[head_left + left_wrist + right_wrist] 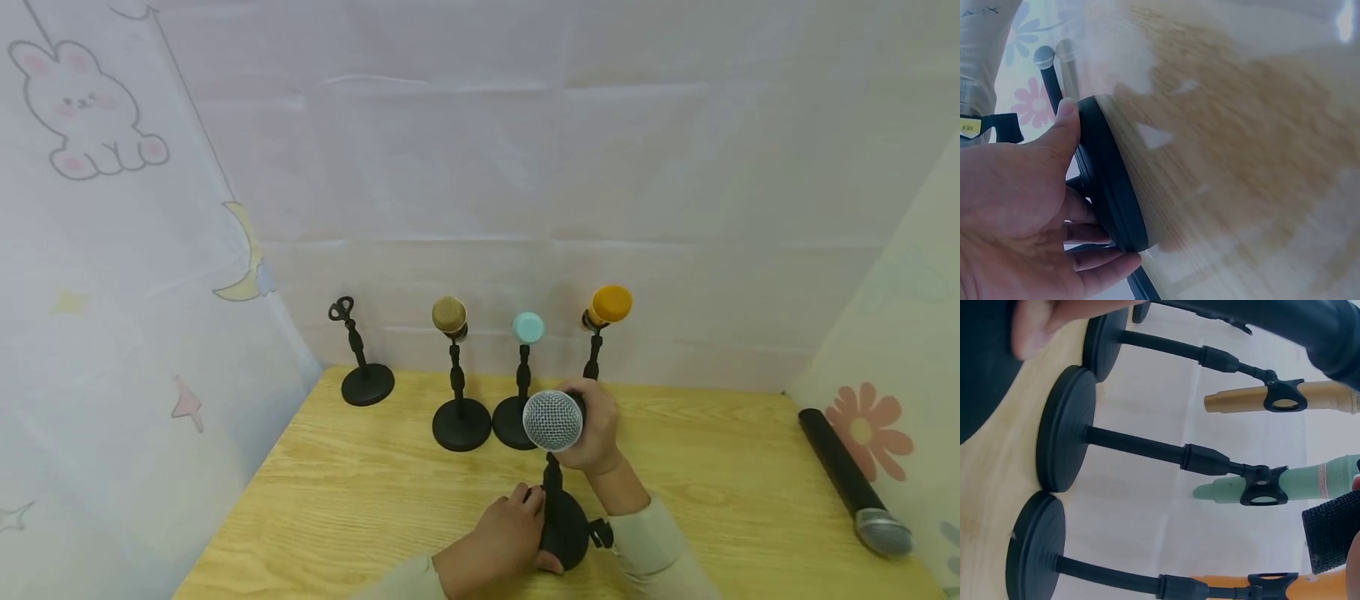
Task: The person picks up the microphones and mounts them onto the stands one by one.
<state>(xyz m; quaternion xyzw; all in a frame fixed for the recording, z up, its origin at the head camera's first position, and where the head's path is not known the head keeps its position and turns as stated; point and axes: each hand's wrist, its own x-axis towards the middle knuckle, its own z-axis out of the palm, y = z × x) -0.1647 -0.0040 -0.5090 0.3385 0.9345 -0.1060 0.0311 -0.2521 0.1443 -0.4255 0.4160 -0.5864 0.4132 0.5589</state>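
Observation:
My right hand grips a black microphone just behind its silver mesh head. Under that head rises the pole of a black desk microphone stand. My left hand holds this stand's round base by the edge. In the left wrist view, the thumb lies along one side of the base and the fingers curl around the other. At the right edge of the right wrist view, only a sliver of my right hand shows.
Behind the hands stand a gold microphone, a mint-green one and an orange one, each in a black stand. A bare stand is at the far left. Another black microphone lies along the right side of the wooden table.

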